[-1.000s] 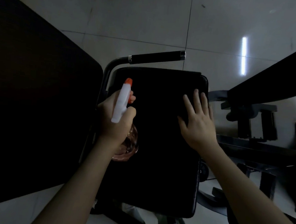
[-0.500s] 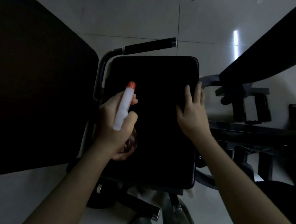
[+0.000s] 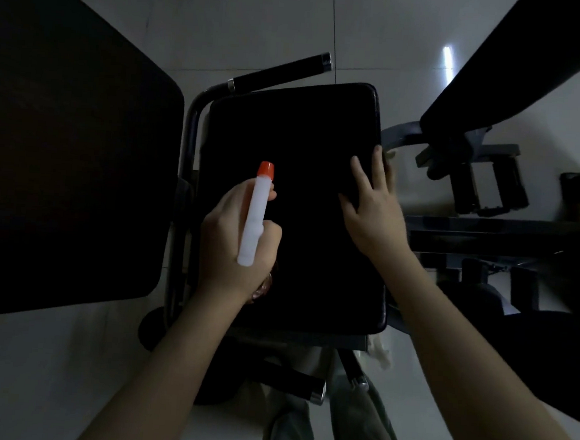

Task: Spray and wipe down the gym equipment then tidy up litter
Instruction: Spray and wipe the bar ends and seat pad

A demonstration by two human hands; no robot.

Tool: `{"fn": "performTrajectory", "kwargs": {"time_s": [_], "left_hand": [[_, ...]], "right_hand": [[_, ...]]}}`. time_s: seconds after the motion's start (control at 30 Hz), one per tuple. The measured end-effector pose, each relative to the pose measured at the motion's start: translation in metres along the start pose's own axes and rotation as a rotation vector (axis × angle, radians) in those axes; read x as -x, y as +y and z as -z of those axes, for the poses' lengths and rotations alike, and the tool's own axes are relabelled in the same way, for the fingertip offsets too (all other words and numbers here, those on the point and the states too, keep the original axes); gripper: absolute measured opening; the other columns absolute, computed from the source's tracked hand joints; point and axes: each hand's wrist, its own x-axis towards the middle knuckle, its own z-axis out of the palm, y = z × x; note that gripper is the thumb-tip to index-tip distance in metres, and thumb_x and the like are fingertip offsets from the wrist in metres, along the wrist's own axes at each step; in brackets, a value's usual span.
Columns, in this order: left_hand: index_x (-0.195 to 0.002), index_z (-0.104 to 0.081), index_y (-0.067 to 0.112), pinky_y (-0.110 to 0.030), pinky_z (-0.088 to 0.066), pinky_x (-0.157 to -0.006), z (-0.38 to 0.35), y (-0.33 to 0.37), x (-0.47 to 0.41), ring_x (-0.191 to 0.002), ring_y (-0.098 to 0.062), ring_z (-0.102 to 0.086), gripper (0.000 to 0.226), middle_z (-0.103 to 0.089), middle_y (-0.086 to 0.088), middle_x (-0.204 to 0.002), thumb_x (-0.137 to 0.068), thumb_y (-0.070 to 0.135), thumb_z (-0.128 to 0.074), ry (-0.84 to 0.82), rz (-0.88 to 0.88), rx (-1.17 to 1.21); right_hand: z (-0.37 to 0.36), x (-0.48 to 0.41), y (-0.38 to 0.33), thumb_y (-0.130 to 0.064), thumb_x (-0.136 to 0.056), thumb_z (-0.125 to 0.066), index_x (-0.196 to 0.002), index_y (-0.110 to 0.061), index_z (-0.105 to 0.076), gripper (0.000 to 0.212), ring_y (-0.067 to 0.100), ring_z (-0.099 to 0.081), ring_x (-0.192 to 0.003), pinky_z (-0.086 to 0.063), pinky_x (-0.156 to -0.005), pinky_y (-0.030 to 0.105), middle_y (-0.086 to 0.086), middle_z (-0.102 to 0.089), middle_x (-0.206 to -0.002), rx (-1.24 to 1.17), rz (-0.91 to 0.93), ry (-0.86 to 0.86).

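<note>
While clutching spray bottle (image 3: 256, 214) in curled left hand (image 3: 232, 246) above seat pad (image 3: 305, 135), now lays right hand (image 3: 372, 218), fingers extended, over pad's right edge, further out than before; suggests wiping stroke.

no readable text, labels or numbers

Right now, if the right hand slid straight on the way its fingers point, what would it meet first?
Likely nothing: the right hand would slide along the seat pad to its far corner; the grey frame arm seems just aside.
</note>
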Motion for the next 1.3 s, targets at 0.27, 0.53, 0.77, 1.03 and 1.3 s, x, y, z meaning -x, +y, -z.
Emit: {"fn": "performTrajectory", "kwargs": {"time_s": [0.27, 0.53, 0.77, 1.03, 1.3], "left_hand": [[-0.112, -0.060, 0.008, -0.003, -0.042, -0.078, -0.001, 0.010, -0.004, -0.089, 0.001, -0.057, 0.039, -0.061, 0.005, -0.104, -0.074, 0.009, -0.048, -0.104, 0.041, 0.003], [-0.113, -0.059, 0.007, -0.002, -0.040, -0.073, 0.000, 0.009, 0.004, -0.081, 0.003, -0.055, 0.039, -0.059, 0.004, -0.103, -0.076, 0.008, -0.049, -0.124, -0.021, -0.008], [-0.116, -0.055, 0.006, -0.007, -0.045, -0.078, 0.007, 0.011, 0.008, -0.087, 0.000, -0.055, 0.038, -0.054, 0.005, -0.106, -0.078, 0.007, -0.050, -0.176, -0.053, 0.022], [-0.110, -0.056, 0.004, -0.002, -0.040, -0.068, 0.031, 0.020, 0.020, -0.074, 0.000, -0.051, 0.031, -0.050, 0.013, -0.086, -0.082, -0.006, -0.055, -0.276, 0.012, 0.030], [-0.120, -0.055, 0.008, -0.013, -0.045, -0.082, 0.072, 0.028, 0.084, -0.091, -0.008, -0.056, 0.037, -0.058, -0.001, -0.109, -0.084, -0.001, -0.058, -0.320, 0.216, 0.098]], "right_hand": [[-0.018, 0.105, -0.002, -0.031, -0.097, -0.047, -0.152, -0.021, -0.013, 0.066, 0.030, -0.003, -0.146, -0.035, -0.107, 0.047, 0.003, 0.011, -0.159, 0.008, -0.085, -0.004], [-0.035, 0.133, -0.015, -0.028, -0.096, -0.049, -0.152, -0.022, -0.009, 0.069, 0.035, -0.030, -0.138, -0.042, -0.100, 0.042, 0.008, 0.003, -0.160, -0.080, -0.333, 0.115], [-0.066, 0.172, -0.030, -0.022, -0.091, -0.057, -0.149, -0.011, -0.023, 0.069, 0.036, -0.009, -0.143, -0.033, -0.107, 0.051, 0.018, -0.006, -0.158, 0.026, -0.381, 0.217], [-0.063, 0.196, -0.043, -0.019, -0.097, -0.048, -0.146, -0.003, -0.029, 0.055, 0.025, 0.003, -0.144, -0.013, -0.113, 0.036, 0.015, -0.008, -0.158, 0.064, -0.345, 0.112], [-0.014, 0.198, -0.083, -0.033, -0.100, -0.039, -0.141, -0.010, -0.040, 0.046, 0.030, -0.047, -0.126, -0.040, -0.102, 0.040, 0.010, -0.052, -0.134, -0.559, -0.735, 0.080]]}}
